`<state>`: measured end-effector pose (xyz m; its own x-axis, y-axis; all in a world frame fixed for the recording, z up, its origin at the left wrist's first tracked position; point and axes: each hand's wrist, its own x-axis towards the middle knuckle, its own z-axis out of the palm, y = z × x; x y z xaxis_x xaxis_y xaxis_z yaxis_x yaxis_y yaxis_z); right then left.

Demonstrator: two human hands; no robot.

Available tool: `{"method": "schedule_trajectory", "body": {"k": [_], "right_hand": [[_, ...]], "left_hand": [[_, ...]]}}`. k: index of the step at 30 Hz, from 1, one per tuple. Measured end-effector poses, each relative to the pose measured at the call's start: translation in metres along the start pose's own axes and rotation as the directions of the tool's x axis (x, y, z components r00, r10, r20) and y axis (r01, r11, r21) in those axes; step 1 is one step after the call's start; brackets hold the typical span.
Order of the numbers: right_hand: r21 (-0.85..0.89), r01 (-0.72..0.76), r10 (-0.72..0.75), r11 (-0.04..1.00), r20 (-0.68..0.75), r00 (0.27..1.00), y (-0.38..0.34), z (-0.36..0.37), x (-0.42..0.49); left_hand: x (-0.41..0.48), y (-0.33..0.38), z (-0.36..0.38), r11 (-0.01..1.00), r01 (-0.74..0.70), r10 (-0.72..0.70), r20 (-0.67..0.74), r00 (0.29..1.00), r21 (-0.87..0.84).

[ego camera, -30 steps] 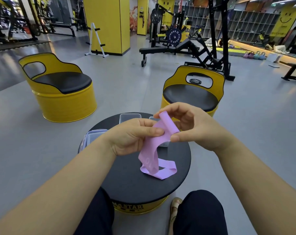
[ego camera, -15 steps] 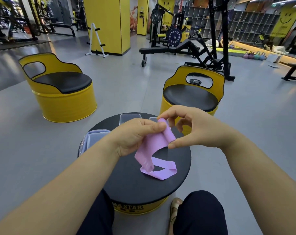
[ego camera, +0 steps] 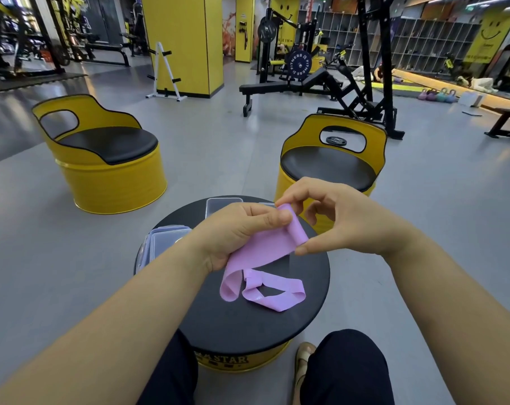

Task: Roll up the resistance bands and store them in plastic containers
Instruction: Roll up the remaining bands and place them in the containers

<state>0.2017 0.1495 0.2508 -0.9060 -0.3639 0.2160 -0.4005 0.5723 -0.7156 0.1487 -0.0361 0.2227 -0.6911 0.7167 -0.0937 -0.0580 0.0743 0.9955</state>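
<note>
A pink resistance band (ego camera: 259, 252) is held above the round black table top (ego camera: 236, 325). Its upper end is curled into a small roll between my hands, and its loose loop lies on the table. My left hand (ego camera: 233, 232) grips the flat part of the band, thumb on top next to the roll. My right hand (ego camera: 344, 217) pinches the roll between thumb and fingertips. Clear plastic containers sit on the table: a stack (ego camera: 163, 241) at the left edge and another (ego camera: 221, 204) at the far side, partly hidden behind my hands.
Two yellow barrel chairs with black seats stand on the grey floor, one at far left (ego camera: 107, 159) and one beyond the table (ego camera: 329, 165). Gym benches and racks (ego camera: 306, 83) fill the background. My knees in dark trousers flank the table's near side.
My hands have turned the roll a little and the band hangs lower and flatter. More of the loose loop now lies spread on the table.
</note>
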Motion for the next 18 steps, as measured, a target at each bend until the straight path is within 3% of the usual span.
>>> {"method": "schedule_trajectory", "body": {"k": [6,9,13,18], "right_hand": [[-0.029,-0.021,0.02,0.999,-0.027,0.999,0.004,0.002,-0.003],[0.072,-0.113,0.117,0.991,-0.051,0.992,0.009,0.006,-0.003],[0.323,-0.169,0.257,0.931,-0.254,0.932,0.01,0.023,0.0],[0.412,-0.099,0.294,0.906,-0.443,0.847,0.011,0.04,0.003]], "left_hand": [[0.001,-0.002,0.002,1.0,0.002,-0.003,-0.053,0.999,-0.021],[0.003,-0.004,0.001,0.998,-0.024,0.018,-0.112,0.994,-0.053],[0.004,-0.003,0.003,0.991,-0.092,0.065,-0.254,0.965,-0.094],[0.005,-0.005,0.004,0.987,-0.145,0.118,-0.304,0.945,-0.07]]}}
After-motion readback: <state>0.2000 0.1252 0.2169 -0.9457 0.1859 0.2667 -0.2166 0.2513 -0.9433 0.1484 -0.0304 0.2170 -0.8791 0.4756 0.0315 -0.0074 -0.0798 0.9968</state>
